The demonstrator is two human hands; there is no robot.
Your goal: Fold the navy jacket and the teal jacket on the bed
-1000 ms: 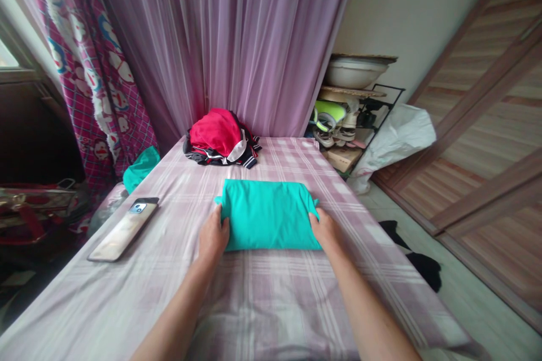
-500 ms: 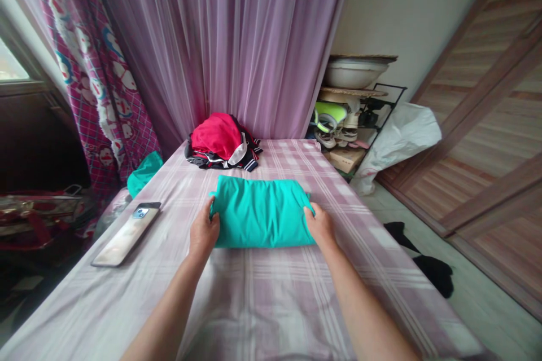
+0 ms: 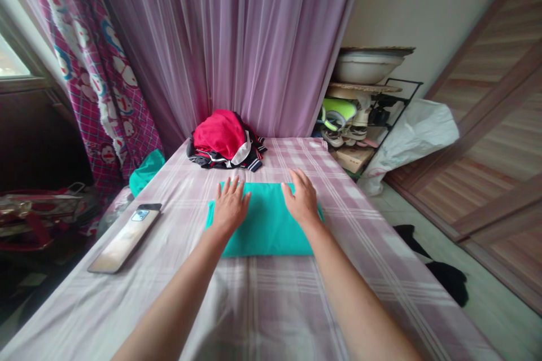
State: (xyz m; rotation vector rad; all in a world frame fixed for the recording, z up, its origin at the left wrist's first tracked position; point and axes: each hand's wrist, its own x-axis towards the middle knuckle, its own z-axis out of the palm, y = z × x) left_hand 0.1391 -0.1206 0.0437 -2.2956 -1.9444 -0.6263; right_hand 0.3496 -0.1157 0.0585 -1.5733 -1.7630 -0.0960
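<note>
A folded teal cloth lies flat as a rectangle on the plaid sheet, in the middle of the head view. My left hand is over its left end, palm down with the fingers stretched out. Over the right end is my right hand, fingers extended and the thumb apart. Neither hand grips the cloth; whether the palms press on it or hover just above, I cannot tell. The hands and wrists hide parts of both ends.
A phone lies face down at the left. Red and dark clothes are heaped at the far end of the plaid sheet. Another teal cloth sits beyond the left edge. A rack with a white basin stands back right.
Both hands have let go of the teal cloth's side edges and moved inward over its top, fingers now spread. The cloth looks flatter and smoother.
</note>
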